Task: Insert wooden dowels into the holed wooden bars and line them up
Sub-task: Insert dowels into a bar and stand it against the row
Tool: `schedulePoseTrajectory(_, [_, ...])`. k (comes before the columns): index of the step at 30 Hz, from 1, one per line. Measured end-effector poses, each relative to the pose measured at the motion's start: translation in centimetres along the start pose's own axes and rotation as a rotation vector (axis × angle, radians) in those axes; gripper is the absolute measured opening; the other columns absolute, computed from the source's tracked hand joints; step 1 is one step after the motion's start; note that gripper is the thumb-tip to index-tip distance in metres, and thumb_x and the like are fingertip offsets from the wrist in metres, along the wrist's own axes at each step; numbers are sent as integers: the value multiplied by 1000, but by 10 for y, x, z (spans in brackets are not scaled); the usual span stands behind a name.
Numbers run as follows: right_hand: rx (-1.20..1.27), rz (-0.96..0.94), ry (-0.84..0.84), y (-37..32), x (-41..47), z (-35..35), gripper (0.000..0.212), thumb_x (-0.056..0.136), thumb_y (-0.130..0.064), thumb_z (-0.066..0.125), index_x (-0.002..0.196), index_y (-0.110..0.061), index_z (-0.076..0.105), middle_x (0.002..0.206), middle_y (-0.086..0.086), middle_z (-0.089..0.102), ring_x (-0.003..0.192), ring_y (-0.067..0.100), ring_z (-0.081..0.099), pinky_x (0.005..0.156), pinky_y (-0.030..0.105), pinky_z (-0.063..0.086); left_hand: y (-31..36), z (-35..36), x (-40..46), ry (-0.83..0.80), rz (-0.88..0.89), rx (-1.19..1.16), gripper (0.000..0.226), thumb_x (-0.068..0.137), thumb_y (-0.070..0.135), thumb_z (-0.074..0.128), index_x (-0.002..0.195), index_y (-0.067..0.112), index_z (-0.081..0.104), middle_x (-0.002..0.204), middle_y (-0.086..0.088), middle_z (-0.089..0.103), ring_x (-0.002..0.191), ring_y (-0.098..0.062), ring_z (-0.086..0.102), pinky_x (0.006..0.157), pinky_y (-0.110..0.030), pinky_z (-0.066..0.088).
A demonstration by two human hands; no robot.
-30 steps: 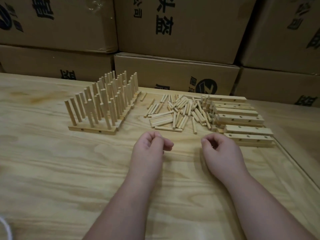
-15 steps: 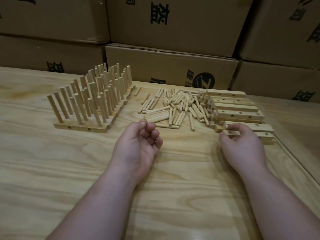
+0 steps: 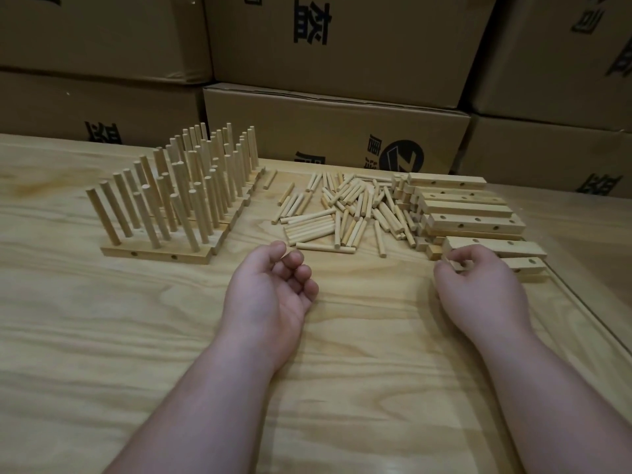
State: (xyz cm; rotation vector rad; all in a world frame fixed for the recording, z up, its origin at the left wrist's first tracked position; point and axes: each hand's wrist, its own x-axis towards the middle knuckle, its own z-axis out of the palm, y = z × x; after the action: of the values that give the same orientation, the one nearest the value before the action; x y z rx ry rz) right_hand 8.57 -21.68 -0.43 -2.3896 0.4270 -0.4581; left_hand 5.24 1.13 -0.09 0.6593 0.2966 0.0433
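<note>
The right hand [image 3: 478, 289] has its grip pinched on the near end of a bar [image 3: 525, 265], thumb and curled fingers closed round the end of the wood at the front of the bar stack [image 3: 468, 213]. That bar lies flat at the near edge of the stack, its far end showing one hole on top. The left hand [image 3: 270, 295] holds nothing: it rests on its edge on the tabletop [image 3: 171, 336], palm turned inward, fingers loosely curled, just near of the loose dowels [image 3: 342, 213].

The loose dowels lie in a flat scatter between the two groups of bars, some side by side in a neat row at the front left, others crossing each other. One dowel [image 3: 269, 179] lies apart at the back left of the scatter, beside the filled bars [image 3: 191, 213].

The filled bars sit to the left, laid side by side in rows running away from the person, each carrying upright dowels; the nearest bar shows two side holes facing the camera. The stack of unfilled bars sits at the right, near the tabletop's right edge, piled in layers with holes visible on top and on the sides.

Cardboard boxes [image 3: 335, 131] with dark printed characters are stacked behind the tabletop.
</note>
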Motion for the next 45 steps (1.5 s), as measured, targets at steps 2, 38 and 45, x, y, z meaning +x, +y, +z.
schedulePoseTrajectory(2, [61, 5, 53, 1, -2, 1, 9, 89, -37, 57, 94, -29, 57, 69, -4, 69, 66, 16, 62, 56, 28, 43, 0, 1, 0, 5, -2, 3, 10, 94, 15, 50, 85, 17, 53, 67, 0, 54, 59, -14, 49, 61, -28, 41])
schedulePoseTrajectory(38, [399, -930, -390, -43, -64, 22, 38, 94, -50, 53, 129, -35, 56, 97, -14, 65, 71, 15, 62, 62, 33, 51, 6, -2, 4, -32, -67, 17, 28, 99, 18, 56, 126, 24, 63, 93, -5, 71, 63, -16, 57, 54, -30, 42])
schedulePoseTrajectory(45, [14, -589, -92, -47, -26, 60, 38, 94, -27, 52, 131, -25, 60, 117, -18, 57, 79, 1, 54, 73, 26, 46, 11, -2, 3, 35, -48, -61, 27, 97, 11, 51, 112, 27, 68, 90, -5, 69, 61, -16, 56, 44, -24, 36])
